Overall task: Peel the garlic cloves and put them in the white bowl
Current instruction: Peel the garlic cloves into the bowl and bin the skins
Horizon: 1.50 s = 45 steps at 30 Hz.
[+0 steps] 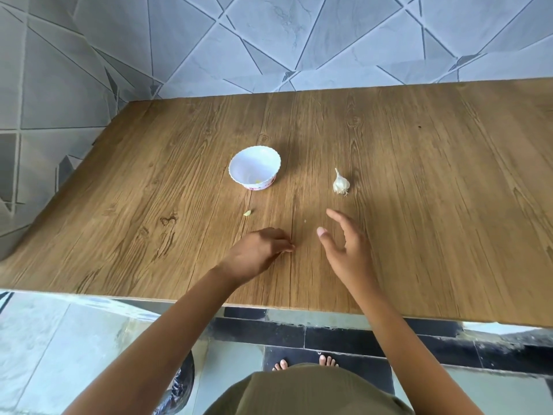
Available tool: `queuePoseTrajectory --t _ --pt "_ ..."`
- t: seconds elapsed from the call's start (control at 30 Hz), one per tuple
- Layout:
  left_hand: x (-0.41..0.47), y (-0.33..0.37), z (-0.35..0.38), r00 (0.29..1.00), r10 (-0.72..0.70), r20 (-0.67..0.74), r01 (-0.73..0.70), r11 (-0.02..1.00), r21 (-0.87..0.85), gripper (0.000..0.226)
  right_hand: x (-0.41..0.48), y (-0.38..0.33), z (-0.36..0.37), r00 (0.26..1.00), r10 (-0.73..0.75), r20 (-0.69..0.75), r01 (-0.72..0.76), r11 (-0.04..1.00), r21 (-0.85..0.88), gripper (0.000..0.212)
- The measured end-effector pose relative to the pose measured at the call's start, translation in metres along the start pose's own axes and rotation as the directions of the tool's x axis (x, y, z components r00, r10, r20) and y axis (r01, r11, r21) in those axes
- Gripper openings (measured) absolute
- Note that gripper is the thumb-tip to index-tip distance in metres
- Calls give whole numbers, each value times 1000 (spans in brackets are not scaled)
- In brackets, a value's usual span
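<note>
On the wood worktop [419, 175], approx. mid-surface, the garlic bulb [341, 183] lies on its side, stem tip pointing away from the person, roots toward them. It sits to the right of the white bowl [255, 167], well apart from it. The right hand [347, 244] hovers near the bulb w/ fingers [335, 217] released and spread, thumb out; the bulb is just beyond the index tip, not touching. The left hand [260, 250] is lower and to the left, its fingers [284, 245] bunched w/ tips together at the worktop; can't tell whether they pinch anything. A small pale-green piece [247, 213], poss. a clove or peel, lies betw. the bowl and the left hand. A yellowish bit [258, 181] sits inside the bowl.
</note>
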<state>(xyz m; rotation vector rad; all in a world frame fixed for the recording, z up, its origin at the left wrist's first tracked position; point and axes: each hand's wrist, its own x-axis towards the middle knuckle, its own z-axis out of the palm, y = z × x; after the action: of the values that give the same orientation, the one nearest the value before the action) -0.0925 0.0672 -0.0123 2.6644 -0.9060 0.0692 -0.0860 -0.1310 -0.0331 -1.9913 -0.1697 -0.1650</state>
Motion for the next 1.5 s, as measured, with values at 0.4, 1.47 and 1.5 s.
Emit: queuePoseTrajectory --t 0.4,1.47,1.5 --pt "59 25 -28 982 -190 2 170 870 -462 21 17 -40 5 660 532 531 -549 -141 824 32" --pt "110 11 -16 940 -204 275 72 903 423 19 24 -31 -13 622 641 450 -411 -222 884 32" --pt "115 11 -18 933 -190 305 49 908 416 23 25 -31 -13 621 644 446 -410 -218 885 32"
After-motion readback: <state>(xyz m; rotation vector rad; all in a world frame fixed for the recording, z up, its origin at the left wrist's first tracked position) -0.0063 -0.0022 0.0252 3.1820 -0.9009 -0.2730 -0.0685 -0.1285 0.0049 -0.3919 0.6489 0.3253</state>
